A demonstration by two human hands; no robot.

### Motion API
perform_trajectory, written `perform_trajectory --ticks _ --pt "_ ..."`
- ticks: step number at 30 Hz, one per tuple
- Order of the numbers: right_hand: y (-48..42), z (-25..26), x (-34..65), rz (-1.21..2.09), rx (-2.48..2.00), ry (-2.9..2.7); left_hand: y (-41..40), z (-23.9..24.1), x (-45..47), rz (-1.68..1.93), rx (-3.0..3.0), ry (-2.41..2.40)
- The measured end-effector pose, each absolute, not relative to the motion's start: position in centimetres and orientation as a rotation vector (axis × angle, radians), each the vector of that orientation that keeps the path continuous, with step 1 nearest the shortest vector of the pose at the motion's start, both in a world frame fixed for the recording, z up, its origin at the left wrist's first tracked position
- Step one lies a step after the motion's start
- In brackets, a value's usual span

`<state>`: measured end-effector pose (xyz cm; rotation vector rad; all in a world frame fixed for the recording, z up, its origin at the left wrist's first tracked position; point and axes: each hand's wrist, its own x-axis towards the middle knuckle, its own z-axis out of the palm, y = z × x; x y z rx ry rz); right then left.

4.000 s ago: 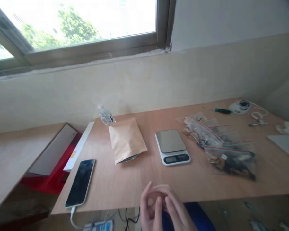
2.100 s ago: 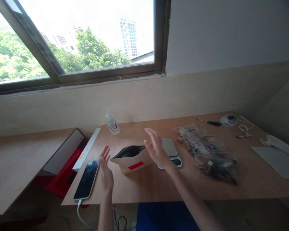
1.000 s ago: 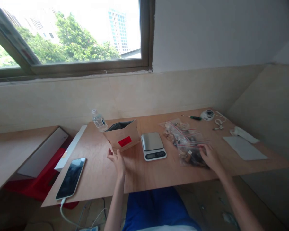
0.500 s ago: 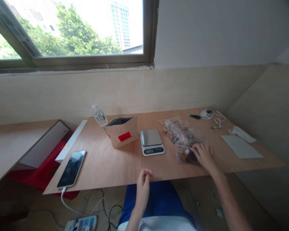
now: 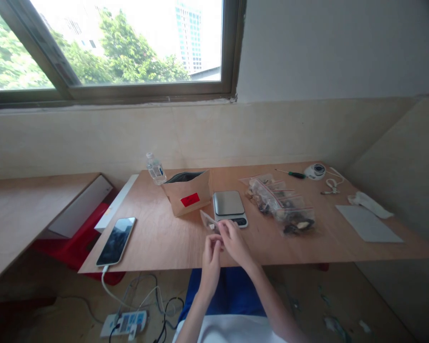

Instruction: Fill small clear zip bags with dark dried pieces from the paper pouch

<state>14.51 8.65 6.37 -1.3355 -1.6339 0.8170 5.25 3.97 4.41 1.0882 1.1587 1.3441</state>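
A small clear zip bag (image 5: 209, 221) with a little whitish piece inside is held up over the table's front part. My right hand (image 5: 234, 242) is closed on its right side. My left hand (image 5: 210, 261) has its fingers curled together at the bag's lower edge, pinching it, partly hidden behind the other fingers. Just behind the hands stands a white kitchen scale (image 5: 229, 204) with a bare steel plate; they cover part of its display. Left of the scale, an open brown paper pouch (image 5: 186, 197) with a red label stands upright.
Several filled zip bags (image 5: 271, 195) lie in a row right of the scale. A phone (image 5: 116, 241) on a cable and a water bottle (image 5: 156, 170) are at the left. A screwdriver (image 5: 296, 175), a dome camera (image 5: 314, 172) and a white sheet (image 5: 369, 224) are at the right.
My right hand has come from the bag row at the right to the middle, bringing a small zip bag to my left hand. The view has shifted slightly.
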Motion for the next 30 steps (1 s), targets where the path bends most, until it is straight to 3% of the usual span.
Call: perform_trajectory --ticks 4,18,30 --pt "10.0 4.7 12.1 0.867 -1.298 -1.638 5.3 3.7 3.6 1.396 1.029 1.239" --pt "11.9 3.0 13.0 1.588 -1.228 -1.078 6.9 0.8 4.4 1.434 0.959 1.312" --pt "12.3 3.5 13.0 1.520 -1.296 -1.077 7.9 2.1 3.4 1.307 1.072 1.404"
